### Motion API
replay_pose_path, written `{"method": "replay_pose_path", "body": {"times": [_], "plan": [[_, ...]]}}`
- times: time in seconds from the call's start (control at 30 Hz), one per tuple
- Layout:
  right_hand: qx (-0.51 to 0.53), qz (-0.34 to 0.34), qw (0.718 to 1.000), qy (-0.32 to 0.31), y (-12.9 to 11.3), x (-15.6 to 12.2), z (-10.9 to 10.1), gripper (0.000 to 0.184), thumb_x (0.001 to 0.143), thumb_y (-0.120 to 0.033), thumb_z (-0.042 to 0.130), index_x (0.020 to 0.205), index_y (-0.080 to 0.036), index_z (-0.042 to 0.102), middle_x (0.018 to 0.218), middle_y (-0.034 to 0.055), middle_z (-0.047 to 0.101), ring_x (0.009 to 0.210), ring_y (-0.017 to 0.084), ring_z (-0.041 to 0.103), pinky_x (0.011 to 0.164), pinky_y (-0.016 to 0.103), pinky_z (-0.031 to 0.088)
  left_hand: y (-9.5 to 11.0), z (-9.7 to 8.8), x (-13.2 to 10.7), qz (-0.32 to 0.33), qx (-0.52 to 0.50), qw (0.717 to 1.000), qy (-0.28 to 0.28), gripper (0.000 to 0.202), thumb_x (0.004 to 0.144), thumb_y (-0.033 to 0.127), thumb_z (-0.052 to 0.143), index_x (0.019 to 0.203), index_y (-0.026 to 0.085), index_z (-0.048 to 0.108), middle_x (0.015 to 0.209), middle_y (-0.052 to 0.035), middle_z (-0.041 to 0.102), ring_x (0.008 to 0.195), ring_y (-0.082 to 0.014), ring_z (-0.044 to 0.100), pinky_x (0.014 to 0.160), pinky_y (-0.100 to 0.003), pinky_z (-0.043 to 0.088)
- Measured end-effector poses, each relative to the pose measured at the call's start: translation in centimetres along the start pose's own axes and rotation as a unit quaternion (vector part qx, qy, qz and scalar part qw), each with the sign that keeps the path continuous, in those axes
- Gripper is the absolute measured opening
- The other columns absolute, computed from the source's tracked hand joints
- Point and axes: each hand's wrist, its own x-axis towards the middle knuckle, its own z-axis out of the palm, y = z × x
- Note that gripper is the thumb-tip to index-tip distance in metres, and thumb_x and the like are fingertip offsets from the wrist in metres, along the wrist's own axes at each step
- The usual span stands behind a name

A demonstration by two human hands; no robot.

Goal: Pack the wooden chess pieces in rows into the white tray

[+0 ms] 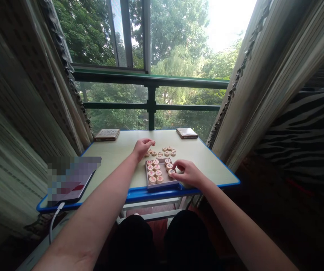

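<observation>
A shallow open box (166,183) sits at the near edge of the table. Two columns of round wooden Chinese chess pieces with red characters (158,173) fill its left side. Along its right side are dark-marked pieces (167,160). My right hand (188,173) pinches a dark-marked Chinese chess piece (171,172) at the box's right side. Beyond the box, loose Chinese chess pieces (167,153) lie scattered on the table. My left hand (143,148) hovers over the left ones, fingertips pinched together; what they hold, if anything, is too small to make out.
The pale table (207,162) has a blue rim. Flat boxes lie at its far left (107,134) and far right (187,133) corners. A tablet-like device (87,180) with a white cable (55,220) rests at the left. Curtains and a railed window surround the far side.
</observation>
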Motion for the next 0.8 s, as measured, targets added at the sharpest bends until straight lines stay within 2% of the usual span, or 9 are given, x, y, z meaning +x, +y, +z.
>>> {"method": "replay_pose_path", "body": {"times": [0.23,0.4,0.53,0.8], "plan": [[-0.002,-0.011,1.000,0.009,0.1,0.0,0.0,0.014,0.068,-0.028,0.065,0.074,-0.017,0.059,0.059,-0.0049,0.043,0.056,0.009,0.040,0.056,0.021,0.032,-0.6,0.1,0.3,0.010,0.026,1.000,-0.003,0.024,0.063,0.039,0.061,0.064,0.016,0.066,0.070,-0.0050,0.067,0.066,-0.0153,0.054,0.065,-0.028,0.042],[-0.008,-0.014,1.000,0.005,-0.1,-0.1,0.0,0.014,0.068,-0.028,0.064,0.074,-0.017,0.058,0.060,-0.0044,0.045,0.056,0.009,0.041,0.056,0.021,0.033,-1.5,0.0,0.4,0.049,0.138,0.989,-0.012,0.024,0.064,0.040,0.059,0.065,0.016,0.067,0.062,-0.0036,0.064,0.060,-0.0157,0.055,0.058,-0.028,0.041],[-0.015,-0.016,1.000,0.006,-0.2,-0.2,0.0,0.015,0.068,-0.029,0.065,0.075,-0.017,0.058,0.060,-0.0046,0.046,0.056,0.009,0.042,0.056,0.021,0.033,-1.6,-0.1,0.2,0.088,0.207,0.974,-0.015,0.025,0.067,0.039,0.057,0.069,0.016,0.068,0.064,-0.0036,0.064,0.058,-0.0152,0.053,0.056,-0.028,0.040],[-0.026,-0.017,1.000,0.003,-0.4,-0.2,-0.1,0.015,0.069,-0.029,0.063,0.076,-0.018,0.058,0.061,-0.0040,0.047,0.056,0.009,0.042,0.056,0.021,0.034,-1.9,-0.3,0.5,0.044,0.151,0.987,-0.023,0.027,0.064,0.040,0.059,0.069,0.015,0.067,0.063,-0.0036,0.063,0.057,-0.0146,0.054,0.054,-0.027,0.041]]}}
